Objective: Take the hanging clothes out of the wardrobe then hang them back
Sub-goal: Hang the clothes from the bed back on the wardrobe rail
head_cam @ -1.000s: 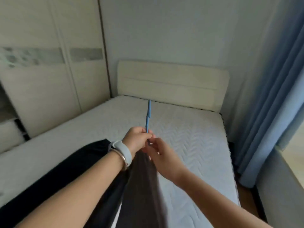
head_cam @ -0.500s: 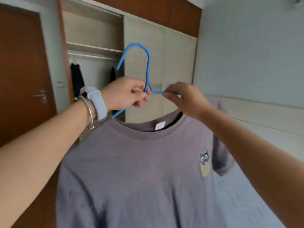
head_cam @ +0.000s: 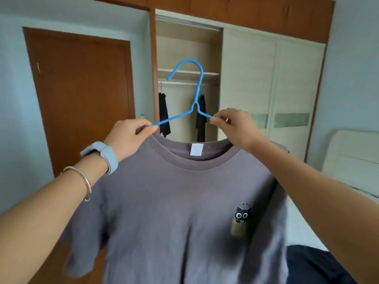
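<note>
I see the left hand (head_cam: 131, 136) and right hand (head_cam: 233, 128) each pinching a sloping shoulder of a thin blue wire hanger (head_cam: 195, 107). Its curved hook points up. A soft grey-purple T-shirt (head_cam: 174, 201) drapes from the hanger, before the open wardrobe (head_cam: 246, 78), where two dark garments (head_cam: 164, 113) hang.

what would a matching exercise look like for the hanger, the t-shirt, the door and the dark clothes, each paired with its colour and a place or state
Column A
1. hanger
2. t-shirt
3. door
4. dark clothes

Column B
a. brown, left of the wardrobe
b. blue, held up with its hook on top
c. black, hanging inside the wardrobe
d. grey, with a cat print on the chest

Pairs: 1-b, 2-d, 3-a, 4-c
</note>
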`<action>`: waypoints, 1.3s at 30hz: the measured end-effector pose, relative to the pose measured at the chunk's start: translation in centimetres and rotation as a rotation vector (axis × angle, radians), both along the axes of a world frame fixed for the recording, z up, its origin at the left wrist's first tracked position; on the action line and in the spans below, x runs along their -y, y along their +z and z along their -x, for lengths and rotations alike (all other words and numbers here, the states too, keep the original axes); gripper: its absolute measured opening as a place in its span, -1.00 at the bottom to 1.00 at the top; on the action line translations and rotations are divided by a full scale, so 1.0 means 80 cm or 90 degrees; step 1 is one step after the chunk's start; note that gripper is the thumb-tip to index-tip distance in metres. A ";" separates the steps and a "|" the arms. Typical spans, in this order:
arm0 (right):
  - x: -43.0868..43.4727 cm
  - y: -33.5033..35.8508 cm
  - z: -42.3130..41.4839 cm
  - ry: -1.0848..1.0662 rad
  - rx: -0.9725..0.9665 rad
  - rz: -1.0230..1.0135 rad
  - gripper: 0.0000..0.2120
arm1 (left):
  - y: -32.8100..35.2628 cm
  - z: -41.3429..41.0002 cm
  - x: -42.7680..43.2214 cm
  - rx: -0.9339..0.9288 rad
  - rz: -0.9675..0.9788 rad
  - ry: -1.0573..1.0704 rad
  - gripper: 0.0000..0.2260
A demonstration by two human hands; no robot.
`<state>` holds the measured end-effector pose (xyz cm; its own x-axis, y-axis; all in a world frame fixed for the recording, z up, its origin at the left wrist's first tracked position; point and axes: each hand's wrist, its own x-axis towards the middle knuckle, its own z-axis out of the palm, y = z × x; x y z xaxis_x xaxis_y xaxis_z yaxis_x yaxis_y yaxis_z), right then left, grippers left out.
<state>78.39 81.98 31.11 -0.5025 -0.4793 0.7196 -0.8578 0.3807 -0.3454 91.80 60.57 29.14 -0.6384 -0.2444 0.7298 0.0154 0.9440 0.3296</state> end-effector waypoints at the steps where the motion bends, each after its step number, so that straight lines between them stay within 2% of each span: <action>1: 0.020 -0.003 0.010 0.015 0.012 -0.002 -0.74 | -0.002 0.007 0.018 -0.002 0.015 0.006 -0.76; 5: 0.098 -0.016 0.055 0.073 0.069 -0.007 -0.77 | -0.017 0.042 0.090 -0.022 0.064 0.043 -0.73; 9: 0.188 -0.031 0.119 0.120 0.086 -0.008 -0.85 | -0.033 0.089 0.165 -0.029 0.058 0.077 -0.77; 12: 0.260 -0.029 0.171 0.143 0.085 -0.018 -0.77 | -0.037 0.137 0.223 -0.028 0.056 0.119 -0.74; 16: 0.358 -0.019 0.223 0.164 0.026 -0.051 -0.71 | -0.056 0.197 0.290 -0.025 0.258 0.218 -0.63; 18: 0.404 -0.016 0.247 0.166 -0.002 -0.048 -0.72 | -0.074 0.225 0.312 -0.007 0.361 0.173 -0.68; 20: 0.448 -0.017 0.270 0.175 -0.011 -0.043 -0.75 | -0.100 0.255 0.335 0.047 0.404 0.118 -0.71; 23: 0.511 -0.026 0.307 0.175 -0.011 -0.052 -0.79 | -0.130 0.298 0.385 0.136 0.347 0.098 -0.68; 25: 0.548 -0.038 0.328 0.164 -0.014 -0.058 -0.80 | -0.139 0.324 0.428 0.148 0.302 0.107 -0.64; 29: 0.625 -0.061 0.369 0.109 -0.020 -0.060 -0.75 | -0.147 0.376 0.509 0.177 0.343 0.134 -0.58; 31: 0.663 -0.062 0.390 0.076 -0.016 -0.047 -0.74 | -0.145 0.402 0.555 0.197 0.312 0.126 -0.63; 35: 0.721 -0.058 0.437 0.001 0.012 -0.053 -0.75 | -0.134 0.447 0.642 0.124 0.300 0.057 -0.76; 39: 0.753 -0.074 0.485 -0.064 0.052 -0.045 -0.75 | -0.133 0.505 0.702 0.184 0.288 -0.083 -0.75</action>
